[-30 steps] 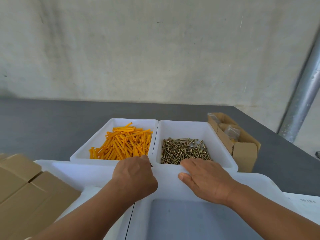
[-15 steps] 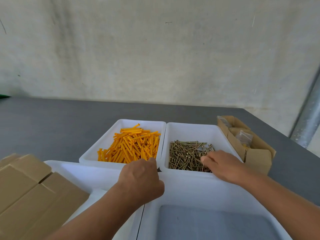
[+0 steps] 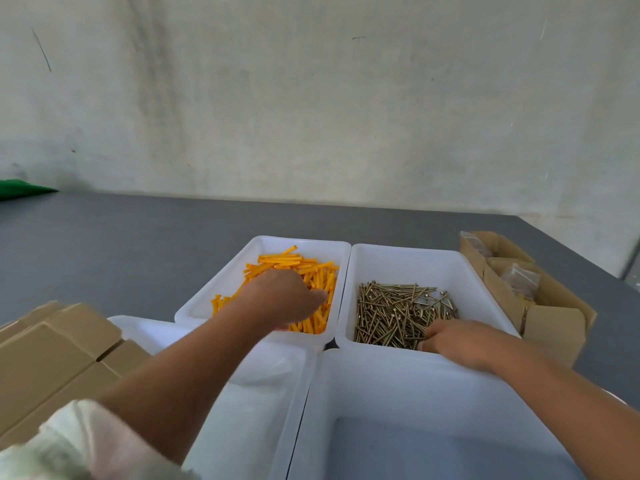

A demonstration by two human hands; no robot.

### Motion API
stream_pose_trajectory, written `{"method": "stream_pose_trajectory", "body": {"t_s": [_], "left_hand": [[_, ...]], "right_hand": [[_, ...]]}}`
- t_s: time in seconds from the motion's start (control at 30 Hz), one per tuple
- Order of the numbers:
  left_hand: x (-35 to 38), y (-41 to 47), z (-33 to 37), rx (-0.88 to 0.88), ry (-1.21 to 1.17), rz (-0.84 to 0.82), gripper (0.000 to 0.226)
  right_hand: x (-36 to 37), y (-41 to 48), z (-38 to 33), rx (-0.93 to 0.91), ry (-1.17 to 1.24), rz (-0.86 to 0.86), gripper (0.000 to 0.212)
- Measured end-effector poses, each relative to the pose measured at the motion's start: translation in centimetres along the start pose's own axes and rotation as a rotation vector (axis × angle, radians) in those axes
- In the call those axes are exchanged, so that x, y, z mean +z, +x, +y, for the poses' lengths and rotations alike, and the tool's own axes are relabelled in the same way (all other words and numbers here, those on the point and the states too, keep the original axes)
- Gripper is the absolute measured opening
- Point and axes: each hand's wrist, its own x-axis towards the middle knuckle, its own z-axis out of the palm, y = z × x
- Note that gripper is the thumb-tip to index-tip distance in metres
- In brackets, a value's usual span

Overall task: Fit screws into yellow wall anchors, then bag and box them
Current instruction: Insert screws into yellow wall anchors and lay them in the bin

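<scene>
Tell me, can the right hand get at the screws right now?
Likely yes: the right hand is inside the open white bin, its fingers at the near edge of the screws; nothing covers them.

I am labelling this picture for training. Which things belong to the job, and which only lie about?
Job: anchors, screws, left hand in the anchors, right hand in the screws, open box with bags, flat boxes.
Lying about, probably: green thing, far left of the table.

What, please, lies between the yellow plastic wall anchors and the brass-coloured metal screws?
Only the adjoining walls of their two white plastic tubs, per the head view.
</scene>
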Motion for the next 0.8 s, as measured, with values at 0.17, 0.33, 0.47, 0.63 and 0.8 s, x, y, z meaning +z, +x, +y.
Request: {"method": "stream_pose_trajectory", "body": {"t_s": [0.17, 0.33, 0.47, 0.63, 0.8], "left_hand": [[0.6, 6.8, -2.2, -0.120, -0.047, 0.133, 0.038], [2.8, 12.0, -3.6, -0.222, -0.126, 0.184, 0.064], [4.0, 15.0, -3.5, -0.232, -0.152, 0.097, 0.073], [4.8, 16.8, -3.3, -0.216, -0.135, -0.047, 0.092], [4.6, 16.6, -3.8, -0.186, 0.012, -0.101, 0.089]], "right_hand": [[-0.1, -0.9, -0.4, -0.011, -0.057, 0.029, 0.040], [0.6, 0.2, 0.5, 0.031, 0.077, 0.051, 0.039], [0.5, 0.4, 0.8, 0.038, 0.077, 0.072, 0.035], [0.4, 0.1, 0.6, 0.057, 0.104, 0.069, 0.030], [0.4, 0.0, 0.6, 0.053, 0.094, 0.069, 0.029]]}}
